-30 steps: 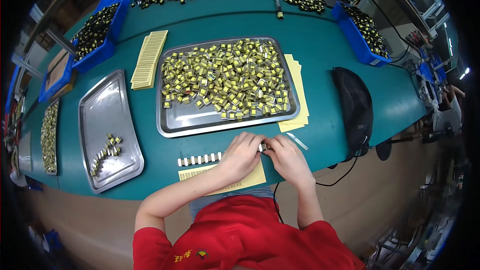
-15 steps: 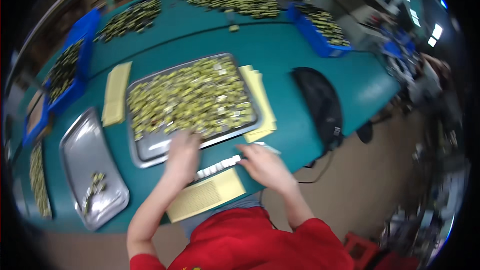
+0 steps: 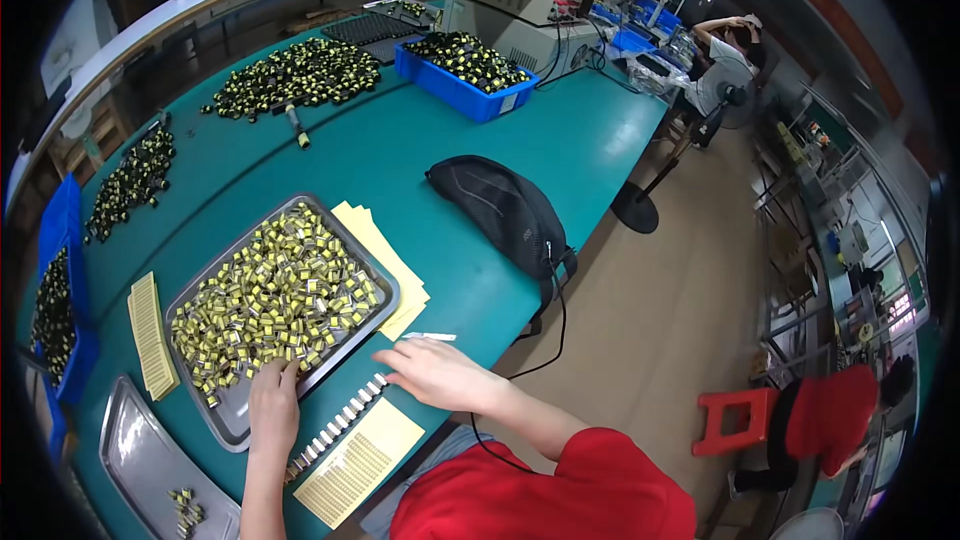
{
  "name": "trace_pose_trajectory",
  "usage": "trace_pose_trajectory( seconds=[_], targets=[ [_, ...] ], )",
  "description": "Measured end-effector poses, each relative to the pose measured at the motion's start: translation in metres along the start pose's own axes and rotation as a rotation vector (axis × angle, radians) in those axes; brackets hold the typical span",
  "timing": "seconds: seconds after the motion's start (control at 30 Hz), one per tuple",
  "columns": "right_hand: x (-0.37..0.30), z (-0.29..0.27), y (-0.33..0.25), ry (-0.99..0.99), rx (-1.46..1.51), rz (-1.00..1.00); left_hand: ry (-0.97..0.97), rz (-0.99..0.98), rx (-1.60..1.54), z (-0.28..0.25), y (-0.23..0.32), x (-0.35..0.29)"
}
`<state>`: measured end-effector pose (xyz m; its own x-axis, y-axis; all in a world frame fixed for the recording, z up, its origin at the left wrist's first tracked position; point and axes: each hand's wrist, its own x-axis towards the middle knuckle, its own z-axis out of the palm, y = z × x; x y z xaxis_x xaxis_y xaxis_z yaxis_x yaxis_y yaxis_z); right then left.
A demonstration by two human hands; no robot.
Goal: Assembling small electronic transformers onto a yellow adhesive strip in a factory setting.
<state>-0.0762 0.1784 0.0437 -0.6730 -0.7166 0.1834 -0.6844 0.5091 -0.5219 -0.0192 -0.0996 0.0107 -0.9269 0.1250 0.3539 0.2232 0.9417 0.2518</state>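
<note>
My left hand (image 3: 273, 405) is at the near edge of a metal tray (image 3: 232, 432) heaped with small yellow-and-silver coil-like parts (image 3: 280, 290). Its fingertips reach among the nearest parts, slightly apart; whether one is touched is hidden. A row of white-topped small parts (image 3: 340, 423) runs between my hands, beside a yellow printed sheet (image 3: 360, 462). At the row's right end rests my right hand (image 3: 432, 372), its fingers stretched out and its thumb close to the last part. A thin white strip (image 3: 430, 337) lies just beyond that hand.
Yellow sheets (image 3: 385, 265) lie right of the tray, another stack (image 3: 150, 335) left. A second metal tray (image 3: 150, 450) holds a few parts. A black bag (image 3: 500, 210), a blue bin (image 3: 465, 80) and dark part piles (image 3: 295, 75) stand farther off. A cable (image 3: 563, 330) hangs off the table edge.
The view has swung to the right and sharpened, showing more floor and other people. My left hand is still at the tray's near edge, my right at the row's end.
</note>
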Motion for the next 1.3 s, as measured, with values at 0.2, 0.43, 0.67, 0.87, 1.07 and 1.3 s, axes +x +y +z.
trace_pose_trajectory(
  seconds=[0.2,0.43,0.67,0.87,1.07,1.3],
  targets=[
    [0.005,0.004,-0.002,-0.020,-0.004,-0.016,-0.047,-0.086,-0.123,-0.026,0.009,-0.001],
    [0.009,0.007,-0.011,-0.025,0.013,-0.053,0.100,-0.216,-0.356,-0.044,0.034,-0.011],
    [0.016,0.028,-0.034,0.158,0.089,-0.239,-0.080,-0.327,-0.854,-0.063,0.067,-0.032],
    [0.017,0.040,-0.064,0.159,0.343,-0.368,-0.010,-0.725,-1.440,-0.049,0.073,-0.079],
    [0.019,0.052,-0.076,0.108,0.454,-0.451,0.248,-0.793,-1.829,-0.031,0.075,-0.103],
    [0.019,0.060,-0.089,0.152,0.526,-0.443,0.325,-0.778,-1.786,-0.041,0.078,-0.108]
  ],
)
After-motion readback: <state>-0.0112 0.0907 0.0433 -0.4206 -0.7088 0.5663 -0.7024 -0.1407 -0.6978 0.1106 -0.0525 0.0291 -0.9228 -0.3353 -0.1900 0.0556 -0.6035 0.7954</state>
